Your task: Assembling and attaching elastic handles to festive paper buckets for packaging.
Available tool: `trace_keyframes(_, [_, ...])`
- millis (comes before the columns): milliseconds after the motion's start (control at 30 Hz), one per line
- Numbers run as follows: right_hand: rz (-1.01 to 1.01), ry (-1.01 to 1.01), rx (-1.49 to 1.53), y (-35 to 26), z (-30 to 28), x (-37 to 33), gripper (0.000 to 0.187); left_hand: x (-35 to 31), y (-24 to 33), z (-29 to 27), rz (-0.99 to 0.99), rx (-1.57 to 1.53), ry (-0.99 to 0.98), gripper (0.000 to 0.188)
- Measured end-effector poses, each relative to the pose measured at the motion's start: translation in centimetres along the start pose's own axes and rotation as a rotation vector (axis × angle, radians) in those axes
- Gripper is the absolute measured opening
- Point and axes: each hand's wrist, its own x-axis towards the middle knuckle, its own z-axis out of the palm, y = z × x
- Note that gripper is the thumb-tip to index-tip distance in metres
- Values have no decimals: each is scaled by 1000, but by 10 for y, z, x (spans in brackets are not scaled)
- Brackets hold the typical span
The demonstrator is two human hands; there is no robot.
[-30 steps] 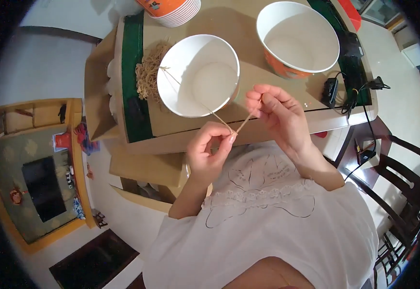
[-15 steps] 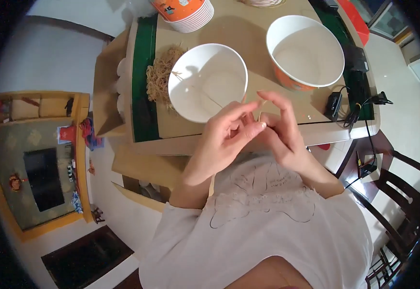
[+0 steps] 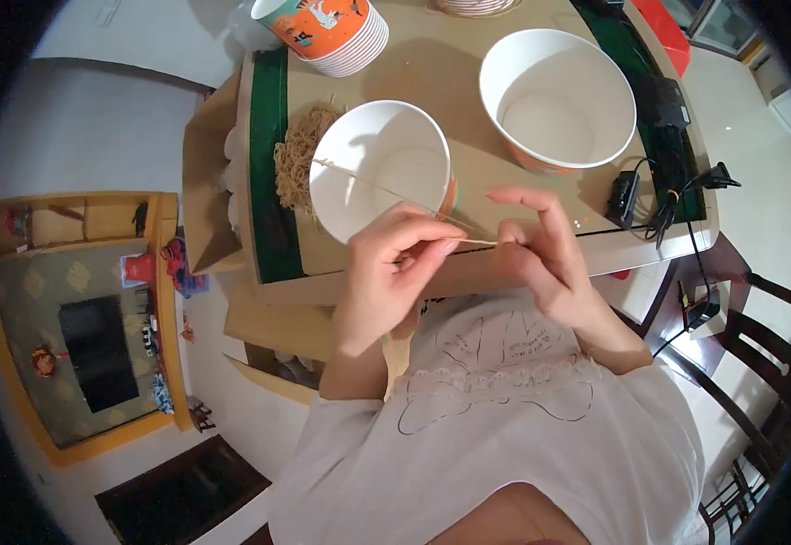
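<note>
String pile (image 3: 299,156) lay at table's (image 3: 654,243) left edge, left paper bucket (image 3: 382,150) right of it, bucket stack (image 3: 346,41) behind; right paper bucket (image 3: 559,104) toward right edge, power adapter (image 3: 622,198) near front-right corner.

black adapter (image 3: 625,199): on table (image 3: 641,245), near right corner
dark chair (image 3: 742,329): past that corner
red object (image 3: 663,38): beyond right edge, far end

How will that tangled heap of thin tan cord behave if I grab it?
The heap is likely light, being loose, thin strands. It will probably droop, given its many curls, and could lift as one clump because the strands cross and tangle.
</note>
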Motion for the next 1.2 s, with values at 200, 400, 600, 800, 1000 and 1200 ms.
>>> trace_keyframes(200, [50, 8, 105, 15, -6, -3, 48, -2, 8, -16, -84, 31, 54, 12])
trace_keyframes(400, [-54, 84, -113, 29, -5, 0, 49, -3, 0, -13, -100, 171, 153, 7])
trace_keyframes(600, [-176, 36, 4, 23, 14, 16, 44, 7, -3, 6, 34, 148, 62, 8])
trace_keyframes(800, [-25, 145, -98, 27, 14, 16, 18, 9, -7, 7, -53, 151, 133, 5])
trace_keyframes(1000, [19, 241, 57, 37, 13, 19, 4, 15, -15, 10, -26, 179, 122, 9])
trace_keyframes(1200, [34, 323, -27, 40, 13, 22, 4, 20, -22, 16, 11, 252, 104, 14])
